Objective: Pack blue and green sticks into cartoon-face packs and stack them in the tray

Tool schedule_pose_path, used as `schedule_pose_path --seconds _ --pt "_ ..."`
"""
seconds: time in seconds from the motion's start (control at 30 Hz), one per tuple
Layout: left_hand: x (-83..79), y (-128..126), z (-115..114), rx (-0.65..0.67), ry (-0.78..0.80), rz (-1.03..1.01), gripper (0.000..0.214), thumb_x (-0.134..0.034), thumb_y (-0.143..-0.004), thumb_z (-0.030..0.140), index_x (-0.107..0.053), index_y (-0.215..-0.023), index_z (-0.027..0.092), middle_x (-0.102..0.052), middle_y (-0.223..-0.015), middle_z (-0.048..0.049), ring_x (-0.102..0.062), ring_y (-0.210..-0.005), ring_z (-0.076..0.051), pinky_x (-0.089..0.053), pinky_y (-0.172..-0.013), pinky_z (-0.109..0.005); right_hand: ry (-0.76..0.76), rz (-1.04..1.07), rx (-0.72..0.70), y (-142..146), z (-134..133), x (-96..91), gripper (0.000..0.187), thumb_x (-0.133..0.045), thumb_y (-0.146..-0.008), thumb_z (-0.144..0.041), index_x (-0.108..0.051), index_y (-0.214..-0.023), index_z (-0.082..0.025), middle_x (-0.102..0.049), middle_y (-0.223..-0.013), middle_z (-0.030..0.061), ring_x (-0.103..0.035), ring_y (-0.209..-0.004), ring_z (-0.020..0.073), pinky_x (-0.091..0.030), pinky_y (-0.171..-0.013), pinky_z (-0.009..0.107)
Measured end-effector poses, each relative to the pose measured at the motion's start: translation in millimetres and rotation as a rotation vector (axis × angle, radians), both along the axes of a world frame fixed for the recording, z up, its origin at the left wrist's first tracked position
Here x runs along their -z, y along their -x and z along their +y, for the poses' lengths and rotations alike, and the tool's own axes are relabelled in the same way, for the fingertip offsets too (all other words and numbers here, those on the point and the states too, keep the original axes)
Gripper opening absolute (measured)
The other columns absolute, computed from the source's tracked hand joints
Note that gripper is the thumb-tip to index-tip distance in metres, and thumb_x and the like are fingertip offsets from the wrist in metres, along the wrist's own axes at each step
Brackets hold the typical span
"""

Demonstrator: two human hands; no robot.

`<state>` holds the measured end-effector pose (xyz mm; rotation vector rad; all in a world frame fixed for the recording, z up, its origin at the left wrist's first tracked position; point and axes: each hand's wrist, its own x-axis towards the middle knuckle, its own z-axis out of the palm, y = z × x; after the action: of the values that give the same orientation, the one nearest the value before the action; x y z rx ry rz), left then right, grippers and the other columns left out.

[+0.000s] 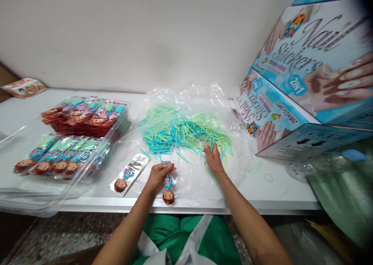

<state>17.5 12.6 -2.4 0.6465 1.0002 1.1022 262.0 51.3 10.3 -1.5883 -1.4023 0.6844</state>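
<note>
My left hand [160, 175] is closed on the top end of a small printed sachet [168, 187], which hangs near the table's front edge with a cartoon head at its lower end. My right hand [214, 159] is at the near right side of a pile of thin sticks [175, 135], blue and green with a few pink. Its fingers are pinched around a few of the sticks. The pile lies in a clear plastic bag [192, 175] spread open on the table. Left of my left hand, another sachet [128, 175] lies flat on its own.
Filled sachets [84, 117] are stacked in a clear plastic tray [78, 175] on the left. Nail sticker boxes [291, 109] stand at the right, beside a clear bottle [326, 162] with a blue cap. A rubber band [268, 177] lies on the table [247, 191].
</note>
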Motion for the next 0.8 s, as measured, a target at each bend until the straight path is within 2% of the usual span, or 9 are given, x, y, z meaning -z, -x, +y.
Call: schedule_pose_path --seconds 0.33,0.5,0.6,0.73,0.8 --pt "-3.5 -1.1 -0.8 -0.010 0.005 -0.003 0.027 -0.079 -0.057 0.030 -0.073 -0.075 0.011 -0.069 -0.066 -0.0073 -0.062 -0.062 -0.015 -0.046 -0.063 -0.025 0.000 0.012 -0.050 1.7 -5.3 3.5 0.035 -0.034 -0.088 -0.050 -0.050 -0.084 -0.019 -0.062 -0.078 0.0025 -0.054 -0.070 0.0142 -0.042 -0.073 0.027" --pt "-3.5 -0.9 -0.5 -0.007 0.018 -0.011 0.027 -0.079 -0.057 0.029 -0.072 -0.075 0.010 -0.069 -0.067 -0.0074 -0.061 -0.061 -0.014 -0.046 -0.063 -0.024 -0.048 0.070 -0.034 4.4 -5.0 -0.2 0.040 -0.031 -0.090 -0.048 -0.054 -0.098 -0.017 -0.065 -0.101 0.0081 -0.058 -0.095 0.0162 -0.041 -0.086 0.031" --pt "-2.6 -0.4 -0.4 -0.004 0.015 -0.011 0.028 -0.079 -0.057 0.030 -0.073 -0.076 0.011 -0.069 -0.067 -0.0071 -0.061 -0.061 -0.014 -0.046 -0.063 -0.024 -0.070 0.092 -0.025 4.2 -4.8 -2.7 0.044 -0.030 -0.090 -0.048 -0.056 -0.102 -0.016 -0.064 -0.106 0.0102 -0.056 -0.102 0.0174 -0.040 -0.090 0.033" --pt "-2.0 0.1 -0.5 -0.003 0.011 -0.012 0.028 -0.079 -0.057 0.031 -0.073 -0.075 0.011 -0.069 -0.067 -0.0070 -0.061 -0.061 -0.014 -0.046 -0.063 -0.025 -0.086 0.163 0.065 1.4 -1.6 -7.6 0.048 -0.028 -0.088 -0.053 -0.056 -0.099 -0.015 -0.063 -0.106 0.0121 -0.057 -0.102 0.0192 -0.042 -0.088 0.034" --pt "-2.5 0.2 -0.7 -0.004 0.008 -0.008 0.029 -0.079 -0.056 0.032 -0.072 -0.075 0.011 -0.068 -0.067 -0.0069 -0.061 -0.061 -0.014 -0.046 -0.063 -0.025 -0.097 0.255 0.127 0.5 0.6 -11.9 0.048 -0.027 -0.088 -0.057 -0.053 -0.092 -0.017 -0.064 -0.095 0.0094 -0.061 -0.089 0.0180 -0.045 -0.082 0.034"
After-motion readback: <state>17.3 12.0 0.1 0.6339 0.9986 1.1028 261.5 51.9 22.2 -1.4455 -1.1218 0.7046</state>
